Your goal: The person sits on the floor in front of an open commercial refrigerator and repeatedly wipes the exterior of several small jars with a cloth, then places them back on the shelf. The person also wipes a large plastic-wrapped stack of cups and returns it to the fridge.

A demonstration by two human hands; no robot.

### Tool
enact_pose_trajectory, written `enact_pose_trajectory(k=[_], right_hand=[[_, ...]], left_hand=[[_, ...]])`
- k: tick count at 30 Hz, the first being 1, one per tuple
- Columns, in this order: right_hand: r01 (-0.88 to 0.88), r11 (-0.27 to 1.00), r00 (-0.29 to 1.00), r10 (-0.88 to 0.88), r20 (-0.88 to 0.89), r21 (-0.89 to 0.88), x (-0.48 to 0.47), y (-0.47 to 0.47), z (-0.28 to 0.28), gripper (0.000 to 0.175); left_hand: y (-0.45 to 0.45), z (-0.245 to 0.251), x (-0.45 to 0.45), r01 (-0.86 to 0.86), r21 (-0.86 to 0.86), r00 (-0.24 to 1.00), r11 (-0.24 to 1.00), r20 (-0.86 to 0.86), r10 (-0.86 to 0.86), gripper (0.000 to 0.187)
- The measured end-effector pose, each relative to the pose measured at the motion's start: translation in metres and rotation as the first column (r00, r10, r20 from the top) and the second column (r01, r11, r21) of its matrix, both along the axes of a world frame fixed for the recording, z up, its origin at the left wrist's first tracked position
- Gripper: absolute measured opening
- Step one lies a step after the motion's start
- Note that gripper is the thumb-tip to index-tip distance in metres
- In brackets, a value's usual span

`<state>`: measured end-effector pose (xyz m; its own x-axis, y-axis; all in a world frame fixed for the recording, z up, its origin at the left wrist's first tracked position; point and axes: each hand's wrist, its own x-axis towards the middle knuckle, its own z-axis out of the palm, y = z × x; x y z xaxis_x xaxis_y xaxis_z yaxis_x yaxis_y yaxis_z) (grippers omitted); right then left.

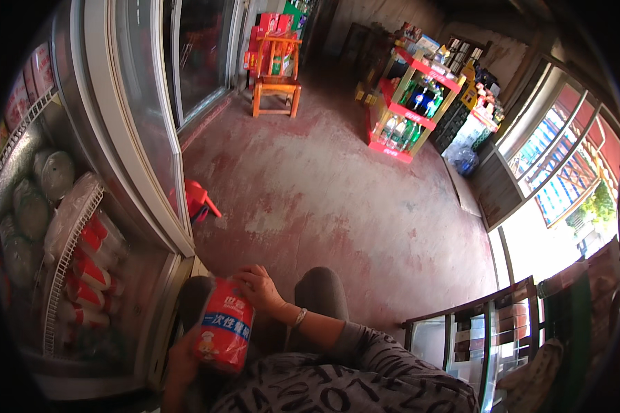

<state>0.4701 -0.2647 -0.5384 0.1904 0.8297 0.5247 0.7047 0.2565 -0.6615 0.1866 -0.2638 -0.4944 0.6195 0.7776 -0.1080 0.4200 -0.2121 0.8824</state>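
Note:
A red plastic-wrapped package (222, 325) with a blue band, white writing and a small cartoon figure stands upright before my lap. Its clear wrap shines at the bottom corner. My right hand (261, 290) grips its upper right edge, a bracelet around the wrist. Low on the opposite side, my left hand (182, 355) holds it, dark and partly hidden behind the package. Just left of my knees is a glass-fronted cabinet with wire shelves (64, 268). Several red-and-white packages (88, 284) lie inside, below plastic-wrapped round stacks (54, 173).
The cabinet's sliding door frame (150, 155) rises close on the left. A red plastic object (199, 199) sits on the worn floor (336, 206) beside it. Farther off stand a wooden chair (276, 93) and a bottle rack (405, 111). A glass case (470, 335) is at lower right.

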Motion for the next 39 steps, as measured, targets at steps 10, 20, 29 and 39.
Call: enact_pose_trajectory(k=[10, 20, 29, 39], right_hand=[[-0.577, 0.812, 0.807, 0.584, -0.093, 0.089, -0.074, -0.053, 0.09, 0.029], [-0.085, 0.995, 0.984, 0.092, -0.151, 0.052, -0.005, -0.02, 0.02, 0.023], [-0.099, 0.995, 0.936, 0.091, -0.341, -0.006, -0.015, -0.016, 0.008, 0.029], [-0.686, 0.697, 0.727, 0.662, 0.18, 0.207, -0.081, -0.052, 0.053, 0.031]], left_hand=[[0.012, 0.009, 0.008, 0.065, 0.369, 0.987, 0.927, -0.162, -0.005, 0.051], [0.013, 0.015, 0.017, 0.107, 0.579, 0.983, 0.808, -0.183, 0.001, 0.065], [-0.007, -0.049, 0.017, -0.003, -0.609, 0.711, 0.793, 0.556, 0.43, 0.058], [0.014, -0.017, -0.004, -0.118, 0.056, 0.966, 0.991, 0.237, 0.102, 0.047]])
